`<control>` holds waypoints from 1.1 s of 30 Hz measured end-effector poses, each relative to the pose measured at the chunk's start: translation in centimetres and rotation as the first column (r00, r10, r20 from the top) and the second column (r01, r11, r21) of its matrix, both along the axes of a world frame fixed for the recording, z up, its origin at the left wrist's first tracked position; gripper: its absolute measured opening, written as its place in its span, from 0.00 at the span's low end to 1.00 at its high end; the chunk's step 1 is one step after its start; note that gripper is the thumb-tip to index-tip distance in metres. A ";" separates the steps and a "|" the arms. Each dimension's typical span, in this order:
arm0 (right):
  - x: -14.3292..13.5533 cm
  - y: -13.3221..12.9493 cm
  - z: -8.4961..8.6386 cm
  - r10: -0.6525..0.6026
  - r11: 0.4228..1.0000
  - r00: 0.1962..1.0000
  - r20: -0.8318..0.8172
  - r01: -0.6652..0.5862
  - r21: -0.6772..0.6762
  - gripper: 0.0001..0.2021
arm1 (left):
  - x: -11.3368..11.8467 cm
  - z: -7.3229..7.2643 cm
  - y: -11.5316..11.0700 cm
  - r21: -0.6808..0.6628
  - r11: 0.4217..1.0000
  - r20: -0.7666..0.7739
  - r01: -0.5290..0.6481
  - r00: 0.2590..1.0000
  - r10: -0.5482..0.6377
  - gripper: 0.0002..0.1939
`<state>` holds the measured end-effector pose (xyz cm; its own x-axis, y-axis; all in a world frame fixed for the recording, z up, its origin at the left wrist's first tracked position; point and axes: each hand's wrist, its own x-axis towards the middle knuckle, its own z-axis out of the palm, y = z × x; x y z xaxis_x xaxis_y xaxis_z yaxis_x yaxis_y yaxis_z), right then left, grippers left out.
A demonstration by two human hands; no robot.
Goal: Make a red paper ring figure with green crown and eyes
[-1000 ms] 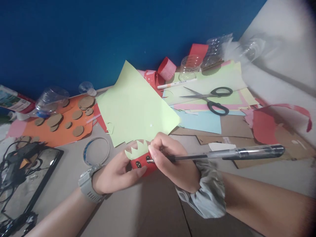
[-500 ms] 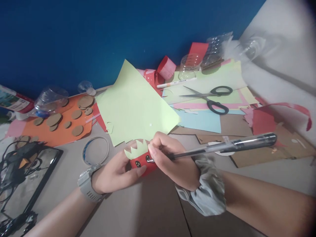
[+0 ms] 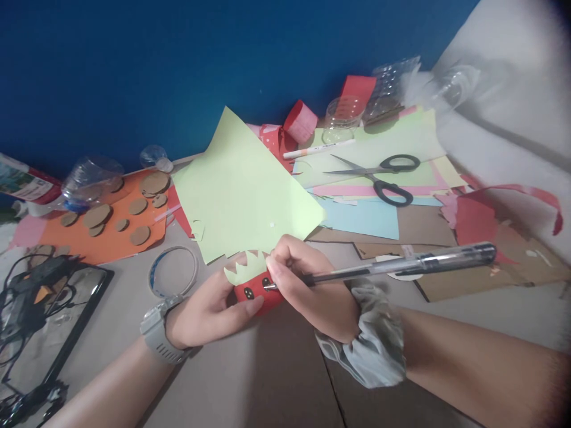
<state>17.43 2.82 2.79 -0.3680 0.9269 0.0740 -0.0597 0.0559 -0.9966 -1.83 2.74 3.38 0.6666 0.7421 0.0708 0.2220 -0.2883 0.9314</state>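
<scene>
My left hand [image 3: 216, 309] is closed round a small red paper piece [image 3: 270, 301] that looks like a roll, its thumb lying across the front. A pale green zigzag paper strip [image 3: 247, 270] tops the red paper, and two black eyes with light dots show below it. Pinched in my right hand [image 3: 307, 285] is a clear pen with dark ink [image 3: 401, 264]. Its tip touches the red paper at the right eye. The lower part of the red piece is partly hidden by my fingers.
Beyond my hands lies a large light green sheet [image 3: 245, 184]. Black-handled scissors [image 3: 375, 172] rest on coloured papers to the right. A tape roll [image 3: 173, 271] and cardboard discs [image 3: 138, 206] on orange paper [image 3: 120, 244] are left. A dark-framed object with cables [image 3: 57, 309] is nearer.
The pen's rear end has dipped slightly and shifted a little left, while its tip stays at the right eye. My left hand and the red paper piece hold almost still.
</scene>
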 end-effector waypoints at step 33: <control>0.1 0.3 0.3 0.014 0.998 1.000 -0.002 -0.014 -0.062 0.16 | 0.0 -0.1 0.0 -0.020 1.000 -0.054 -0.018 0.998 0.017 0.10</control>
<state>17.52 3.11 3.04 -0.3809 0.9245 0.0169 -0.0615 -0.0071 -0.9981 -1.85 2.73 3.30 0.6560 0.7545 0.0201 0.2765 -0.2650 0.9237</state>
